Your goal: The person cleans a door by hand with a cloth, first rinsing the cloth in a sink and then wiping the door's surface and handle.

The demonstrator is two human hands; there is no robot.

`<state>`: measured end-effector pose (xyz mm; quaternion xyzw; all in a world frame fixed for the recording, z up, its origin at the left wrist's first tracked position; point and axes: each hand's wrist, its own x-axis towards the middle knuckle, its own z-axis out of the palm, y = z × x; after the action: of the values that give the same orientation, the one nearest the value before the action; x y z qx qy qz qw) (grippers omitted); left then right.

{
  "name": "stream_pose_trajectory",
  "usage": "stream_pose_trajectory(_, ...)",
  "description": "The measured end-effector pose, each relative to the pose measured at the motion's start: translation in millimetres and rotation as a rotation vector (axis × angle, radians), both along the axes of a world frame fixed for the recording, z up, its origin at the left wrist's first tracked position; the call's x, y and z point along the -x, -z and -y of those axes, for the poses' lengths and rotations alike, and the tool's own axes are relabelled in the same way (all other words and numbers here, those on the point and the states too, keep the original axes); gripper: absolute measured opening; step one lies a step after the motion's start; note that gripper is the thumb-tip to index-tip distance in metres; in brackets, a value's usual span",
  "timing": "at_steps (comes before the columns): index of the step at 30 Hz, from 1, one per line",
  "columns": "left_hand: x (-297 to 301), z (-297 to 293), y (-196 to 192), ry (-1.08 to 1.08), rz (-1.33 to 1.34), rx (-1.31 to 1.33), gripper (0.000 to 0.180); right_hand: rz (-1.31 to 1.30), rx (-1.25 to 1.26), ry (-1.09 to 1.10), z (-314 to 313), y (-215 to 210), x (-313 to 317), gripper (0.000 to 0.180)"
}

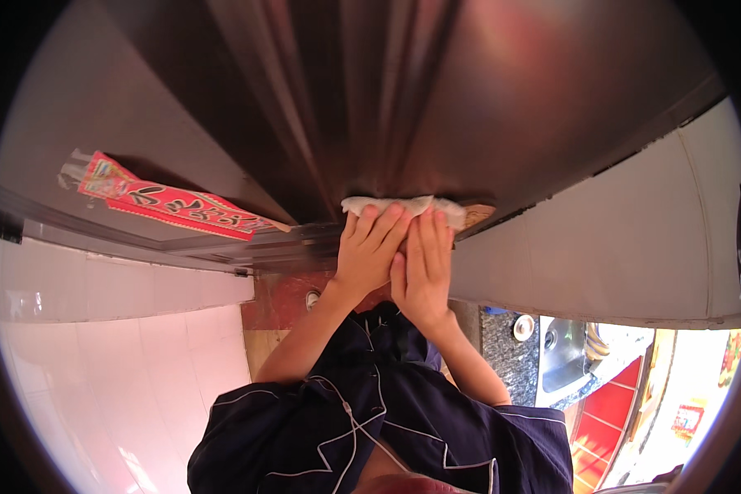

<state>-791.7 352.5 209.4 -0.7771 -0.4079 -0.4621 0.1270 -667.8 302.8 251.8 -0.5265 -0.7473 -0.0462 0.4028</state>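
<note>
Both my hands reach up to the lower edge of a dark, glossy brown metal surface (370, 90) overhead. A white cloth (387, 203) lies against that edge. My left hand (369, 247) presses flat on the cloth with its fingers together. My right hand (424, 267) lies right beside it, touching it, with its fingertips on the same cloth. Only the cloth's top strip shows above the fingers. My sleeves (370, 412) are dark blue with white piping.
A red paper strip (173, 206) is stuck to the metal surface at the left. White wall tiles (115, 354) fill the left, a white panel (634, 239) the right. Lower right are a steel sink (564, 354), a dark speckled counter (506, 362) and a red cabinet front (609, 403).
</note>
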Motion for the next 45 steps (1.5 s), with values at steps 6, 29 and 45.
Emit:
stream_pose_trajectory(6, 44, -4, -9, -0.105, -0.109, -0.022, 0.040, -0.036, 0.019, -0.129, -8, 9, 36, 0.047)
stream_pose_trajectory(29, 82, 16, 110, -0.090, -0.173, 0.199, 0.049, -0.013, 0.143, -0.213, -5, 96, 61, 0.049)
stream_pose_trajectory(45, 167, 35, 112, -0.164, -0.213, 0.289, 0.053, -0.044, 0.209, -0.351, -1, 111, 137, 0.050)
